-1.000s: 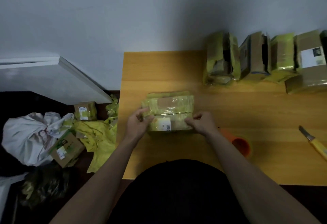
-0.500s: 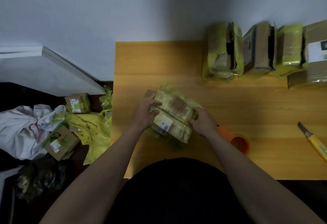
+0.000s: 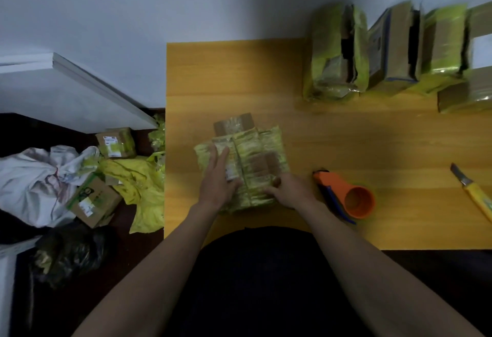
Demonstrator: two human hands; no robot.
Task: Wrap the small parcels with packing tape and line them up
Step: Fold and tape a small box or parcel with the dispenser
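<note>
A yellow-green wrapped parcel (image 3: 246, 166) is seen at the frame's centre on the wooden table (image 3: 359, 147). It is pressed from above by the left hand (image 3: 217, 180), fingers straight, and pinched at its near right corner by the right hand (image 3: 288, 190). Just right, an orange tape dispenser (image 3: 346, 195) is laid. Wrapped parcels (image 3: 394, 51) are lined up at upper right; a yellow knife (image 3: 474, 194) is placed at the right edge.

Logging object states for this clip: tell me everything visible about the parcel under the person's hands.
The parcel is a yellow-green, glossy, crinkled plastic bundle with brown cardboard showing at its far end and a white label on top. It lies flat on the wooden table, near the left front edge. The left hand rests on its left side with straight fingers; the right hand grips its near right corner.
</note>
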